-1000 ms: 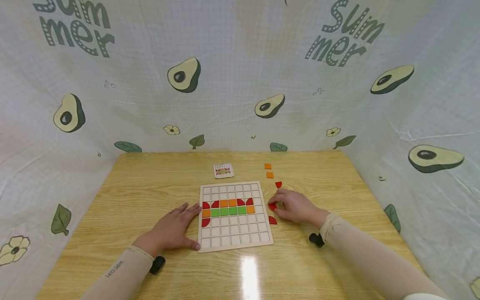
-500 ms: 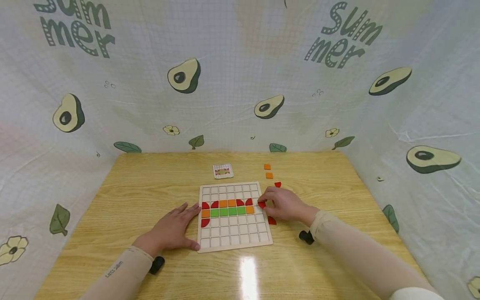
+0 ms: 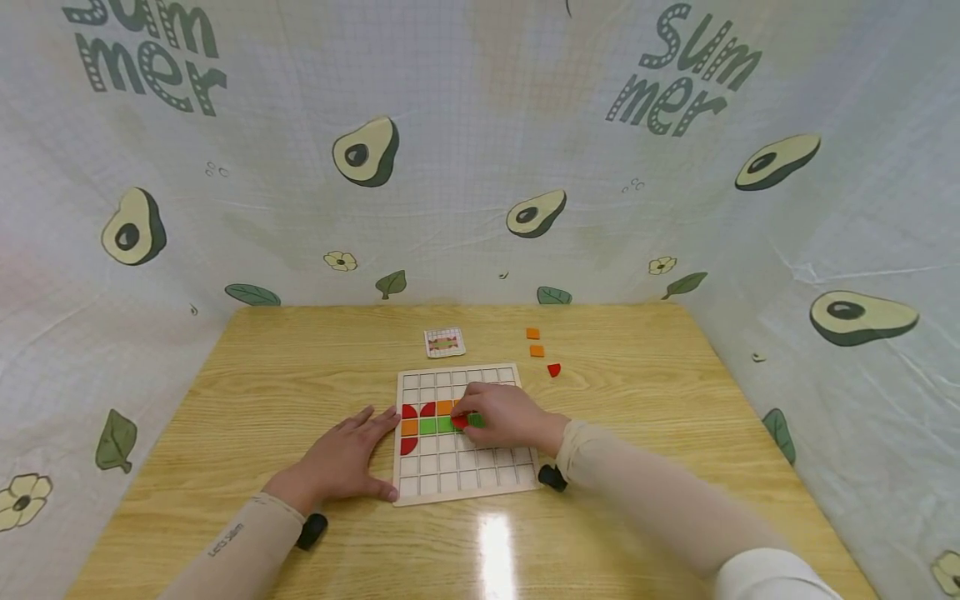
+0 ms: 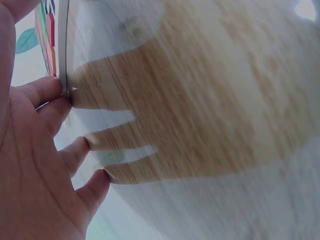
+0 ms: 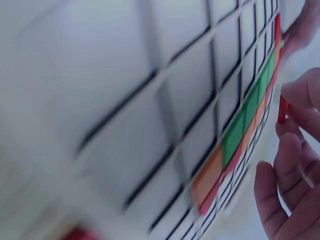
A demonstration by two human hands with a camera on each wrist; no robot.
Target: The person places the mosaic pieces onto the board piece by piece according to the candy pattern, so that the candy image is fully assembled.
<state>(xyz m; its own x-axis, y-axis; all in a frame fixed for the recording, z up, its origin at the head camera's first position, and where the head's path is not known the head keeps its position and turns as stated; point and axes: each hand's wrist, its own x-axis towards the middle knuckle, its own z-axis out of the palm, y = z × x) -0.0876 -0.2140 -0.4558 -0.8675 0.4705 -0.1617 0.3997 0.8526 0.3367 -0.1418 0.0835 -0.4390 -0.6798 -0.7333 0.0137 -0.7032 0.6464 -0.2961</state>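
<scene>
My right hand (image 3: 507, 417) pinches a red quarter-circle tile (image 3: 460, 422) between thumb and fingers, over the middle of a pale gridded board (image 3: 468, 483). In the right wrist view the same tile (image 5: 283, 109) shows edge-on, held clear of the board. My left hand (image 3: 341, 465) lies spread at the board's left side, its fingertips and thumb touching the edge; the left wrist view shows those fingers (image 4: 50, 92) against it. Red quarter-circle tiles (image 3: 408, 447), orange squares (image 3: 409, 427) and green squares (image 3: 427, 426) sit in the grid. My right hand hides the tiles on the right.
Behind the board lies a small pattern card (image 3: 445, 342). To its right are two loose orange squares (image 3: 537, 352) and a loose red quarter-circle tile (image 3: 554, 370). A printed cloth (image 3: 450, 208) hangs around the wooden table (image 3: 300, 358).
My right hand has carried the red tile leftward from beside the board to over its middle. The left hand stays at the board's edge.
</scene>
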